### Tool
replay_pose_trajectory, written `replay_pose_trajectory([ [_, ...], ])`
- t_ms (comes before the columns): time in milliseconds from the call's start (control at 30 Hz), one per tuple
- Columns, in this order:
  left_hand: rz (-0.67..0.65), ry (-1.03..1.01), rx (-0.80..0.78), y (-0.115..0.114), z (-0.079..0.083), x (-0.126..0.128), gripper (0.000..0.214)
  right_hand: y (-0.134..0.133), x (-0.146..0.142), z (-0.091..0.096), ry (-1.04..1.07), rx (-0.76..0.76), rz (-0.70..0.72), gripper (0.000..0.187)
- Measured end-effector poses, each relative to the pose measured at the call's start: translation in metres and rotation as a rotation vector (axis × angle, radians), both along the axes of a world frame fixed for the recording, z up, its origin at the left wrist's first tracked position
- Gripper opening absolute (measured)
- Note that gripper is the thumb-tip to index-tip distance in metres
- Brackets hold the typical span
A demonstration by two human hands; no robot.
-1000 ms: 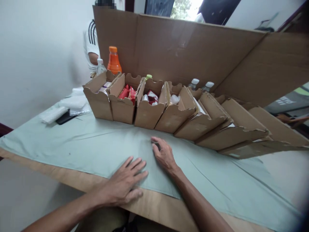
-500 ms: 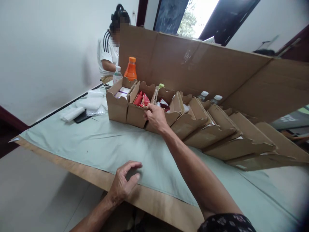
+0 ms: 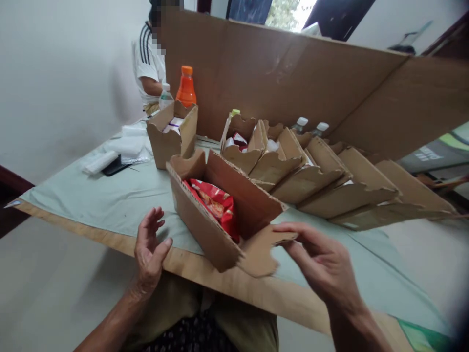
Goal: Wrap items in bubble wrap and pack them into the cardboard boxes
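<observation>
Here, at eight o'clock, the left hand (image 3: pixel 149 249) is empty, its fingers parted and slightly curled; to its two o'clock, a cardboard box (image 3: pixel 205 230) contains red packaging (image 3: pixel 217 203); at four o'clock, the right hand (image 3: pixel 322 266) pinches the box's notched end.

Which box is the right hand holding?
The right hand holds the box with bright red packaging, nearest the camera; the other boxes stand farther back.

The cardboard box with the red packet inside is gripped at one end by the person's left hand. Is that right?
Not quite: the head view shows the right hand gripping the cardboard box, with the red packet inside, at one end. The left hand is open beside it.
</observation>
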State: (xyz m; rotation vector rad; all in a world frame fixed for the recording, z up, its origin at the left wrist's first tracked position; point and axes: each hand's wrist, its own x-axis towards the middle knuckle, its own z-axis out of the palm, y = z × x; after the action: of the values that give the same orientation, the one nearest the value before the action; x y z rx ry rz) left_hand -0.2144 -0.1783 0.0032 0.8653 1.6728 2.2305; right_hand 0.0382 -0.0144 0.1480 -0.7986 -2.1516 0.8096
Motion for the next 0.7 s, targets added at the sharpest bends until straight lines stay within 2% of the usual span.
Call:
replay_pose_trajectory([
  [33, -0.021, 0.018, -0.016, -0.001, 0.003, 0.001, 0.068, 0.003, 0.018, -0.006, 0.06, -0.027, -0.088, 0.016],
  [100, -0.066, 0.041, -0.033, 0.0, 0.008, 0.003, 0.073, 0.007, 0.05, -0.02, 0.175, -0.1, -0.191, 0.034],
  [200, -0.156, 0.023, -0.058, 0.006, 0.012, 0.006, 0.078, -0.002, 0.08, -0.042, 0.146, -0.192, -0.103, 0.062],
  [267, -0.241, -0.01, -0.101, 0.009, 0.012, 0.007, 0.077, -0.016, 0.083, -0.058, 0.015, -0.199, -0.01, 0.074],
  [333, -0.303, -0.034, -0.145, 0.012, 0.013, 0.009, 0.073, -0.032, 0.073, -0.074, -0.107, -0.163, 0.04, 0.083],
  [433, -0.297, -0.028, -0.154, 0.019, 0.018, 0.016, 0.067, -0.041, 0.048, -0.094, -0.161, -0.047, -0.019, 0.073],
  [500, -0.311, -0.005, -0.143, 0.031, 0.023, 0.022, 0.066, -0.031, 0.035, -0.099, -0.131, 0.028, -0.125, 0.058],
  [600, -0.382, 0.061, -0.11, 0.065, 0.035, 0.027, 0.069, 0.006, 0.025, -0.096, -0.084, 0.065, -0.264, 0.042],
  [700, -0.431, 0.143, -0.137, 0.108, 0.04, 0.027, 0.081, 0.049, 0.026, -0.095, -0.076, 0.009, -0.333, 0.04],
])
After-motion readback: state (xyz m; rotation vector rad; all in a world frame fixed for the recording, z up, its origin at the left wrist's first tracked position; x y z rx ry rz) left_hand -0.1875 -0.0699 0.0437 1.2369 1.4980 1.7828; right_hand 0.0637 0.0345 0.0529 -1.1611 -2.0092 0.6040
